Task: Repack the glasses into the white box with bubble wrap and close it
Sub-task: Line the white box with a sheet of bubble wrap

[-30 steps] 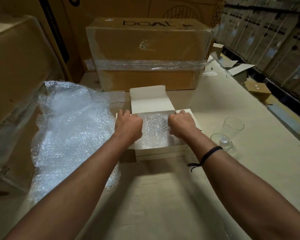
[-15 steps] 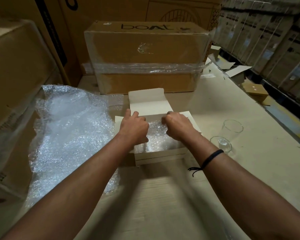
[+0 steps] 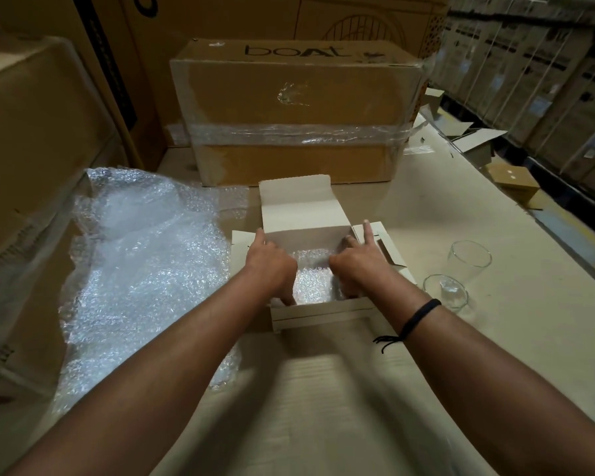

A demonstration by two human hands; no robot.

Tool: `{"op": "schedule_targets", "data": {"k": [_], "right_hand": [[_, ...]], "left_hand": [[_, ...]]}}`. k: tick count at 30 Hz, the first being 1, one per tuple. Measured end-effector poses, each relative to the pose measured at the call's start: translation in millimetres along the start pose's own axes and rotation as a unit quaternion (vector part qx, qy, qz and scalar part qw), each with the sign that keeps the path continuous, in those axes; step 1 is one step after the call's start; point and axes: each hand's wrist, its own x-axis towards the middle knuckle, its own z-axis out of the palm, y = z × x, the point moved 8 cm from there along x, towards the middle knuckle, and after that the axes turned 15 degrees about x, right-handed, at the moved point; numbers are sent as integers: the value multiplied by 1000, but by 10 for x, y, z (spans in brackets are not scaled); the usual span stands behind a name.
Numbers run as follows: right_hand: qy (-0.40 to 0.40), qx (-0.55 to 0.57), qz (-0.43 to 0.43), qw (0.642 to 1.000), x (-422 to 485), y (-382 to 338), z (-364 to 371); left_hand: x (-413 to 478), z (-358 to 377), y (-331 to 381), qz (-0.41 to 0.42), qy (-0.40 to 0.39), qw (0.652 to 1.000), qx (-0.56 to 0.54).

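Note:
The white box (image 3: 318, 316) stands open in the middle of the cardboard surface, its lid flap (image 3: 298, 201) tilted up at the back. Bubble wrap (image 3: 311, 281) lines its inside. My left hand (image 3: 272, 266) and my right hand (image 3: 359, 266) are both down in the box, pressing the wrap against its left and right walls; the right index finger points up over the side flap. Two clear glasses stand to the right of the box: a tall one (image 3: 469, 259) and a lower one (image 3: 445, 292) in front of it.
A big loose sheet of bubble wrap (image 3: 145, 255) spreads to the left. A taped brown carton (image 3: 296, 111) stands right behind the white box, and another large carton (image 3: 31, 159) is at the far left. Small boxes (image 3: 514, 182) lie at the right edge.
Both hands have moved from the top of the wrap down into the box and further back, pushing the wrap in. The lid flap is now more upright.

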Motion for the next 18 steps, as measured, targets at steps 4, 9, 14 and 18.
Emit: {"op": "schedule_targets", "data": {"k": [4, 9, 14, 18], "right_hand": [[-30, -13, 15, 999, 6, -37, 83], [7, 15, -7, 1000, -16, -8, -5], [36, 40, -42, 998, -16, -90, -45], [14, 57, -39, 998, 7, -150, 18]], "left_hand": [[-44, 83, 87, -7, -48, 998, 40], [-52, 36, 32, -24, -27, 999, 29], [-139, -20, -14, -25, -17, 999, 23], [-179, -62, -37, -29, 14, 999, -16]]}}
